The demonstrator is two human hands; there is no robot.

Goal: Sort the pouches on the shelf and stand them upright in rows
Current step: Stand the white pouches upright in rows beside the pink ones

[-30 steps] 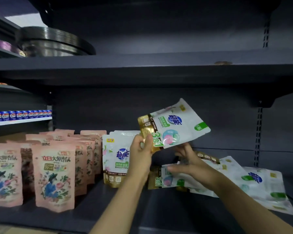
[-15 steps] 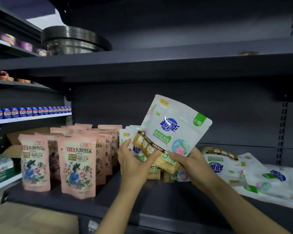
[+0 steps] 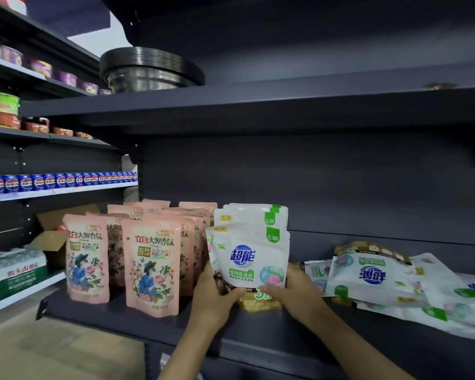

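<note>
Standing a white pouch [image 3: 247, 259] up at the front of the white row is the step going on right now. Both hands are working on it: the left hand [image 3: 217, 294] is pinching the bottom left corner with thumb over the front, and the right hand [image 3: 294, 292] is gripping the bottom right corner the same way, so each grip is clamped on that pouch. It's sitting upright, base touching or just about touching the shelf [image 3: 258, 335], directly in front of the other white pouches [image 3: 258, 215] already standing behind it.

Just left of that white pouch, the pink pouches [image 3: 154, 270] are already lined up in rows, looking done. To its right, a pile of white pouches [image 3: 381, 278] is still lying flat and jumbled.

My guess for what's coming: making sure the base is spread flat so it's not tipping forward once let go, then easing both hands off gently and reaching right of it for one from the pile. Floppy bag, so letting go too fast is probably risking a topple.
</note>
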